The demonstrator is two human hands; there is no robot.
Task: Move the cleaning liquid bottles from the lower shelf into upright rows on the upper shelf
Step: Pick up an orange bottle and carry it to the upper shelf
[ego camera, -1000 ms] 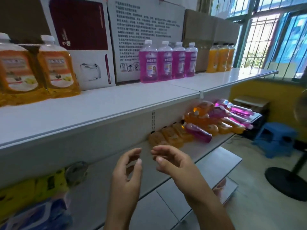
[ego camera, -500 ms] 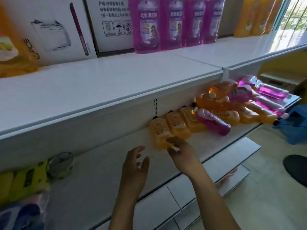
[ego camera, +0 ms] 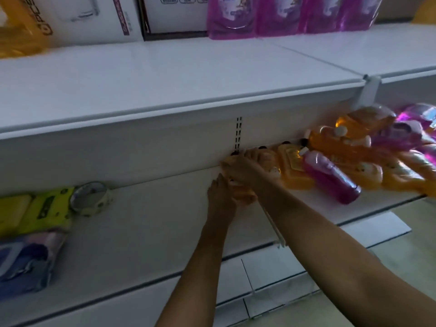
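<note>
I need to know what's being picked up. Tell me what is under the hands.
An orange bottle lying flat on the lower shelf shows between the left hand and right hand. Its label and most of its body are covered.

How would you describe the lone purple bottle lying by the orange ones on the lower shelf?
Find the lower shelf, then its row of flat orange bottles. The purple bottle lies slanted across them, white cap toward the back: the only purple one left of the pile.
</note>
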